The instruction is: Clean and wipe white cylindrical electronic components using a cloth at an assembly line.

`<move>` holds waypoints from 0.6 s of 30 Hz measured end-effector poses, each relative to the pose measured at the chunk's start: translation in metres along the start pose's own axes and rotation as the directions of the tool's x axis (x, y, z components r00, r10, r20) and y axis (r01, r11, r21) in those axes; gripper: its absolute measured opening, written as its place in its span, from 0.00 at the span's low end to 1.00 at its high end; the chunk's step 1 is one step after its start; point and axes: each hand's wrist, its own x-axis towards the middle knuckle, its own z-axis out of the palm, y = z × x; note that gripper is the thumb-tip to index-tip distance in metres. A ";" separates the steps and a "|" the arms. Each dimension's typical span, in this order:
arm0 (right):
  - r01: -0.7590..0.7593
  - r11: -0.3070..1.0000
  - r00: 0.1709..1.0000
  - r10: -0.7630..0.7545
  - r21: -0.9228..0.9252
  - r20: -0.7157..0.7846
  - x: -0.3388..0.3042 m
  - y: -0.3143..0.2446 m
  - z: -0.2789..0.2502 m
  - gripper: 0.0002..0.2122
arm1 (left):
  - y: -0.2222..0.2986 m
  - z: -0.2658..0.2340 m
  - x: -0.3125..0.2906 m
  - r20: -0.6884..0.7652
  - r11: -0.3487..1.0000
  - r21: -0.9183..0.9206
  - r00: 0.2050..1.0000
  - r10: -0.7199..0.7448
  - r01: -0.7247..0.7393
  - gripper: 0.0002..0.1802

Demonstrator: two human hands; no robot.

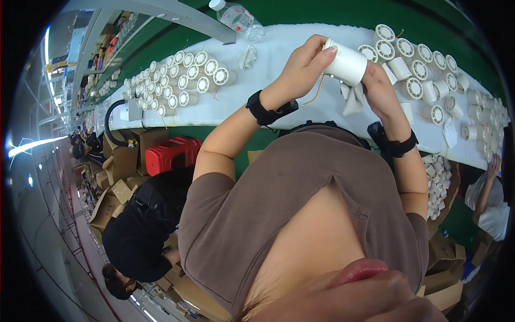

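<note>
Above the white-covered table I hold a white plastic cylinder, tilted on its side, between both hands. My left hand is closed on its left end, thumb pressed on the rim. At its other end, the fingers of my right hand are closed and partly hidden behind it. A crumpled white cloth hangs down beside the right fingers; whether they grip it, I cannot tell. From the cylinder's left underside dangles a thin brown wire. Similar cylinders with slotted round ends crowd the table close to my right hand.
More slotted cylinders stand in rows at the left. A clear bottle and a crumpled tissue lie at the far side. Below the left edge are a red case and cardboard boxes. Co-workers are on both sides.
</note>
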 end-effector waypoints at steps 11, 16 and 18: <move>0.461 0.178 0.658 -0.726 -0.869 0.200 -0.003 -0.026 0.013 0.13 | 0.002 0.004 -0.001 0.338 0.673 -0.551 0.870 -0.360 0.493 0.26; 0.420 0.218 0.659 -0.741 -0.881 0.131 0.016 -0.009 0.008 0.12 | -0.014 0.011 -0.005 0.039 0.907 -0.350 0.971 -0.234 0.233 0.22; 0.098 0.947 0.987 -0.132 -0.305 -0.095 0.017 -0.009 0.002 0.12 | -0.020 0.012 -0.009 -0.176 0.980 0.173 0.976 0.127 -0.096 0.23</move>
